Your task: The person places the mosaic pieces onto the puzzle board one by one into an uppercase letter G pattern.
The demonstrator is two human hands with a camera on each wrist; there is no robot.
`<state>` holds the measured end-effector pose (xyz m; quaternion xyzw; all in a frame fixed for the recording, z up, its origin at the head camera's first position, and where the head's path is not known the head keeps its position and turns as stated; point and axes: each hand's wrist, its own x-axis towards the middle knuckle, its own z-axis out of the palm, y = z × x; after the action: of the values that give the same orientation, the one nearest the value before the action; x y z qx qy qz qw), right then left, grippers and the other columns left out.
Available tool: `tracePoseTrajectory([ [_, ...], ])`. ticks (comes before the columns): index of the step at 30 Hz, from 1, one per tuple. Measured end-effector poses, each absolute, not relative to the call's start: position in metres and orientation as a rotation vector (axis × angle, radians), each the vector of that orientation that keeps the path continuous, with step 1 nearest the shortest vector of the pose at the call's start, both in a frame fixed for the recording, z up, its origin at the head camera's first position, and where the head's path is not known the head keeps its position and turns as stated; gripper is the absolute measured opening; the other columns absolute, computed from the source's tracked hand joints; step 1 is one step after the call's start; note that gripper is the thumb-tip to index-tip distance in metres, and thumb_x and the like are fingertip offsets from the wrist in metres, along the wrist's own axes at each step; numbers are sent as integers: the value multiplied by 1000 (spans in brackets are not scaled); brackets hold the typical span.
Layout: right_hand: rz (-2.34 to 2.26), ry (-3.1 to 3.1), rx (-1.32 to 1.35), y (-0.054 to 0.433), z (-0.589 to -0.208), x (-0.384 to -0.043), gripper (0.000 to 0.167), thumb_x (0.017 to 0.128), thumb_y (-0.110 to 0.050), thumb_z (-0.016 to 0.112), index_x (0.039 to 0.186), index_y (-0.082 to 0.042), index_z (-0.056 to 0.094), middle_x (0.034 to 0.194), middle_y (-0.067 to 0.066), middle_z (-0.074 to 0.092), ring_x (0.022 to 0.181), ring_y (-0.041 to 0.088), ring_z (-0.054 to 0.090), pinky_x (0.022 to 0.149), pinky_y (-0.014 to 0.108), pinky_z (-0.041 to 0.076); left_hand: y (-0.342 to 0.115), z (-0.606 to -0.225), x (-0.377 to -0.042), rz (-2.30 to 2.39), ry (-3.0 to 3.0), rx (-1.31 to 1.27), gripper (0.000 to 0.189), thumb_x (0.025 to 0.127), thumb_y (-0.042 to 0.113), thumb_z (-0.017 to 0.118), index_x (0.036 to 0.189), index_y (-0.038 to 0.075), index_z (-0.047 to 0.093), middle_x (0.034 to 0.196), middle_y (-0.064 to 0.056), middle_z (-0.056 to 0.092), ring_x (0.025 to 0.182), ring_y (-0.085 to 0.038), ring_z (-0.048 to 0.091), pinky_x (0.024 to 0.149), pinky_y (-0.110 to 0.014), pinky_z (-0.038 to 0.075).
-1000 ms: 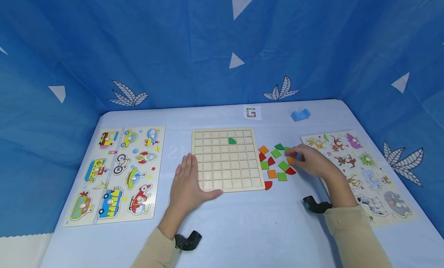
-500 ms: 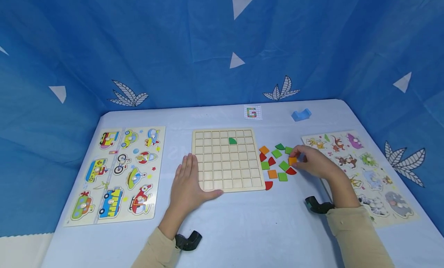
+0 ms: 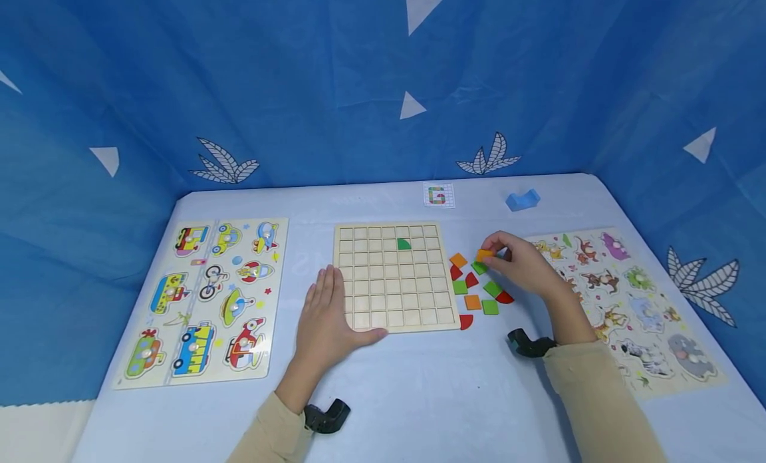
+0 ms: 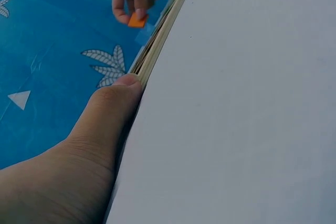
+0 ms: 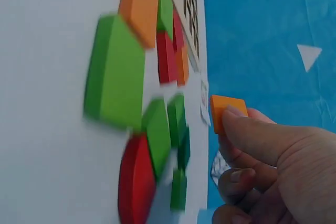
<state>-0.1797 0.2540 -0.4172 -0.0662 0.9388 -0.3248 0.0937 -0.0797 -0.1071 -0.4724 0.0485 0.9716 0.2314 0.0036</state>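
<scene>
My left hand lies with straight fingers along the left edge of a wooden grid board, its thumb at the front edge. One dark green quarter-circle tile sits in a cell near the board's top. Between the thumb and fingers of my right hand an orange square tile is pinched, raised above the table. Beneath and beside that hand are loose tiles: a green square, an orange square and a red quarter-circle among several others. Some tiles are partly hidden by the right hand in the head view.
A small pattern card with a G lies behind the board. Further right is a blue block. A vehicle puzzle lies at the left, an animal puzzle at the right. Blue cloth hangs behind the table.
My right hand took hold of the orange square tile at the right of the pile, lifted it and moved it up and to the left. The left hand stayed at the board.
</scene>
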Motion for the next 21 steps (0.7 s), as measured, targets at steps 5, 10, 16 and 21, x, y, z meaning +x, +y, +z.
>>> tracePoseTrajectory([
  [5, -1050, 2731, -269, 219, -419, -191, 17, 95, -19, 67, 111, -19, 61, 104, 5, 62, 79, 25, 52, 67, 30, 48, -107, -473, -79, 727, 3057, 151, 142, 59, 89, 65, 158, 0, 13, 167, -16, 9, 156, -29, 3, 126, -50, 15],
  [10, -1145, 2670, -355, 179, -419, -200, 18, 95, -22, 68, 111, -20, 61, 103, 4, 62, 72, 25, 51, 58, 29, 47, -106, -474, -79, 719, 3067, 152, 142, 60, 89, 64, 158, 1, 13, 167, -15, 10, 156, -28, 4, 125, -50, 15],
  [16, -1208, 2641, -448, 136, -423, -212, 15, 96, -20, 67, 110, -18, 62, 102, 4, 63, 71, 23, 51, 65, 32, 46, -107, -474, -79, 697, 3072, 147, 142, 60, 91, 62, 158, 0, 13, 167, -15, 10, 156, -29, 4, 125, -49, 16],
  [21, -1197, 2653, -476, 111, -431, -219, 14, 96, -19, 66, 109, -17, 62, 101, 3, 63, 85, 20, 56, 74, 33, 48, -107, -474, -79, 689, 3065, 148, 143, 59, 92, 60, 158, 0, 12, 167, -15, 9, 156, -28, 4, 126, -48, 16],
])
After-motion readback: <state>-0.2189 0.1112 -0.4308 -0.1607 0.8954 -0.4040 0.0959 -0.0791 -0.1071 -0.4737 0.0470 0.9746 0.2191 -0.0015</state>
